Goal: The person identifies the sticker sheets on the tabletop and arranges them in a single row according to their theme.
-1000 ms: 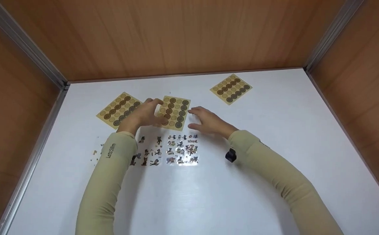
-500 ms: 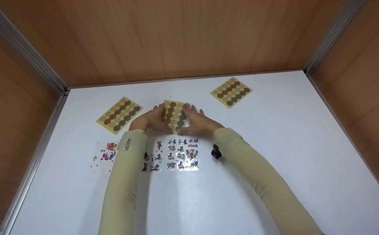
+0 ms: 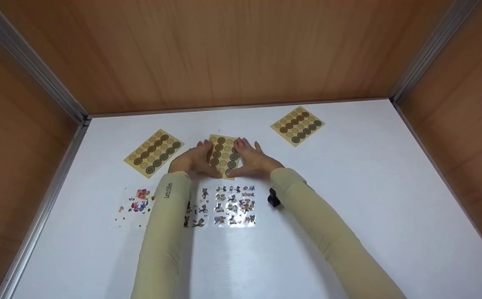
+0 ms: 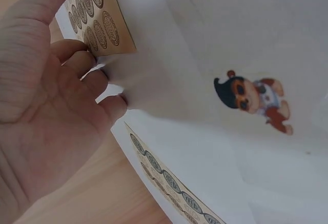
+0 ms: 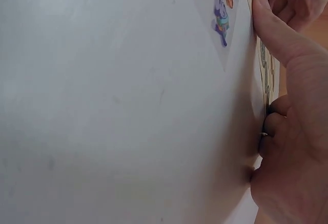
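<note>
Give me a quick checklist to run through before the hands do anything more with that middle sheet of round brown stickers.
1. Both hands at the middle sticker sheet: ok, left hand at its left edge, right hand at its right edge.
2. Firm grip on the sheet: cannot tell; the fingers lie fairly straight along the edges.
3. Sheet flat on the white table: cannot tell, hands cover its edges.
4. Cartoon sticker sheet out of the way: ok, it lies nearer the person, apart from the hands.
5. Other brown sheets apart: ok, the left sheet and the far right sheet do not touch the middle one.
</note>
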The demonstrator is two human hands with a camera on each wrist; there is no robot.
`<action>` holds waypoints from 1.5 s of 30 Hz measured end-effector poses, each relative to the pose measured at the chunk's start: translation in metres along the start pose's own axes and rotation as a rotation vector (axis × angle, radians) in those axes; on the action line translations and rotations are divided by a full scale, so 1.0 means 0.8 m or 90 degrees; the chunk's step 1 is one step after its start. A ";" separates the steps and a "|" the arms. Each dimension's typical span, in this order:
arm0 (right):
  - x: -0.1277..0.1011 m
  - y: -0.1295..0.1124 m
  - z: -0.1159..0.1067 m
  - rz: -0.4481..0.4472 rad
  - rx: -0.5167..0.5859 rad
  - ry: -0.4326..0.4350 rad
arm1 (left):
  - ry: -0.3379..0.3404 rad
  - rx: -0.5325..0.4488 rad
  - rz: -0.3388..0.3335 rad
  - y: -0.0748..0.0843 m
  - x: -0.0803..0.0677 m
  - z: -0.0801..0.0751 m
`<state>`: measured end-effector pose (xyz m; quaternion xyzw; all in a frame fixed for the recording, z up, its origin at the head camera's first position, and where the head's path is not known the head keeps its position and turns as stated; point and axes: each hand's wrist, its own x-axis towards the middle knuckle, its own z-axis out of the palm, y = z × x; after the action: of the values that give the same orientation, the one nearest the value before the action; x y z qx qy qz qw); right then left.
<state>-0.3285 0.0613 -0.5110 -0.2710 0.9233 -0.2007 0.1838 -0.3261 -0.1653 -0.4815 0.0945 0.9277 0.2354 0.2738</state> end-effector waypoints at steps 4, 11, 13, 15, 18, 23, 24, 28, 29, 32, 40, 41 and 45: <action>-0.001 -0.002 0.001 0.000 0.005 -0.007 | 0.007 0.001 -0.012 0.003 -0.003 0.001; -0.003 -0.005 0.000 0.001 0.016 -0.007 | 0.016 -0.036 -0.041 0.010 -0.009 0.001; -0.004 -0.004 -0.001 0.006 0.016 -0.002 | 0.019 -0.042 -0.044 0.012 -0.010 0.001; -0.005 -0.003 -0.002 0.009 0.014 -0.002 | 0.017 -0.045 -0.044 0.013 -0.009 0.001; -0.005 -0.001 -0.003 0.009 0.010 -0.009 | 0.013 -0.039 -0.048 0.014 -0.008 0.000; -0.005 0.001 -0.004 0.004 0.003 -0.020 | 0.016 -0.035 -0.048 0.013 -0.007 0.000; -0.005 0.001 -0.004 0.005 -0.001 -0.021 | 0.017 -0.035 -0.047 0.013 -0.007 0.000; -0.003 0.001 -0.005 0.009 -0.010 -0.024 | 0.018 -0.034 -0.045 0.014 -0.005 -0.001; -0.003 0.000 -0.005 0.009 -0.010 -0.025 | 0.017 -0.034 -0.045 0.014 -0.005 0.000; -0.001 -0.001 -0.006 0.007 -0.009 -0.031 | 0.016 -0.032 -0.044 0.014 -0.007 -0.001; 0.000 0.000 -0.009 0.000 -0.011 -0.014 | 0.021 -0.008 -0.027 0.018 -0.007 -0.002; 0.000 0.000 -0.009 0.001 -0.013 -0.015 | 0.019 -0.011 -0.027 0.017 -0.007 0.000; -0.001 0.001 -0.005 0.002 -0.014 -0.024 | 0.016 -0.012 -0.013 0.012 -0.008 0.004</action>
<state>-0.3303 0.0632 -0.5079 -0.2756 0.9222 -0.1850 0.1983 -0.3188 -0.1577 -0.4759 0.0794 0.9296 0.2428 0.2656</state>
